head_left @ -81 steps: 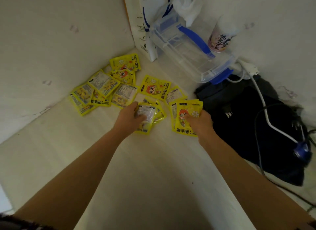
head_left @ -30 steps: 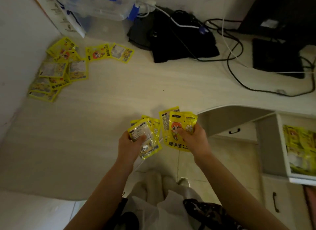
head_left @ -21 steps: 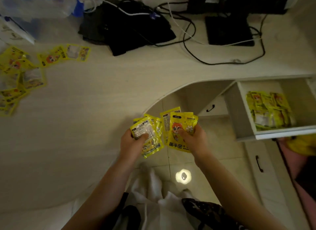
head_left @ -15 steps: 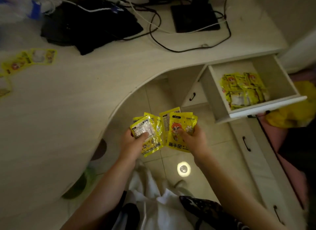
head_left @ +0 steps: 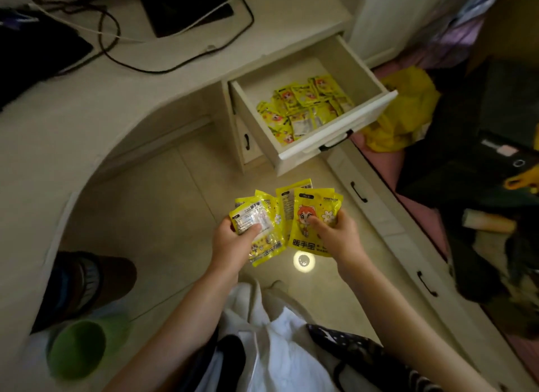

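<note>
My left hand (head_left: 233, 240) grips a fanned bunch of yellow sachets (head_left: 262, 225), thumb pressed on the top one's clear back. My right hand (head_left: 338, 234) holds another bunch of yellow sachets (head_left: 315, 213), thumb on a front printed with a red cartoon figure. Both hands hover over the tiled floor, in front of and below an open white drawer (head_left: 335, 138). Several more yellow sachets (head_left: 303, 108) lie in a heap inside the drawer.
A curved white desk (head_left: 87, 100) runs along the left and top, with black cables (head_left: 122, 50) and a dark monitor base (head_left: 183, 6). A green cup (head_left: 75, 348) and brown shoe (head_left: 87, 281) sit lower left. Shut drawers (head_left: 379, 216), a yellow bag (head_left: 405, 111) and dark clutter lie right.
My hands lifted the sachets off the desk corner and carried them right. The view swung from the desk's pile to the open drawer, which is now closer and ahead.
</note>
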`<state>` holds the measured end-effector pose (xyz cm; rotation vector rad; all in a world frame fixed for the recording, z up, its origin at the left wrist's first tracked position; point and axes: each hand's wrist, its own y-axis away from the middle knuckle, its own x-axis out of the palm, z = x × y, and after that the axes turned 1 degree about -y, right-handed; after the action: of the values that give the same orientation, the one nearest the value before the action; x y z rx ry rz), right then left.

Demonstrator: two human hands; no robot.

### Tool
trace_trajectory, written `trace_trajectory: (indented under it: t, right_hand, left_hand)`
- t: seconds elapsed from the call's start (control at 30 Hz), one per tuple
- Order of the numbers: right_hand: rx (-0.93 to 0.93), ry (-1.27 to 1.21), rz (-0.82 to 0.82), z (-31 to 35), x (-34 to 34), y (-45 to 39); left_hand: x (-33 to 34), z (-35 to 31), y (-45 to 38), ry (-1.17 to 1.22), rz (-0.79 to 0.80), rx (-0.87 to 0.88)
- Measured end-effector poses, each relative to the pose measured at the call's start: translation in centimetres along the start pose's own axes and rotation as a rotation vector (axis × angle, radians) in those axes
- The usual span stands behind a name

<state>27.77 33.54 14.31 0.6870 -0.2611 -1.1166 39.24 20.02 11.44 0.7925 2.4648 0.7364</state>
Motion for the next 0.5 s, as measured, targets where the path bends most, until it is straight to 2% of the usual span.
trace_trajectory:
  t: [0.23,0.5]
  right_hand:
    - [0.011,-0.014,-0.059,1.8,-4.2,-4.6]
    - [-0.001,0.005,-0.054,7.5,-5.5,-13.2]
  left_hand:
    - [6.0,-3.5,-2.7,0.006,0.043,-0.01]
    - [11.0,-9.1,-9.7,-0.013,0.058,-0.028]
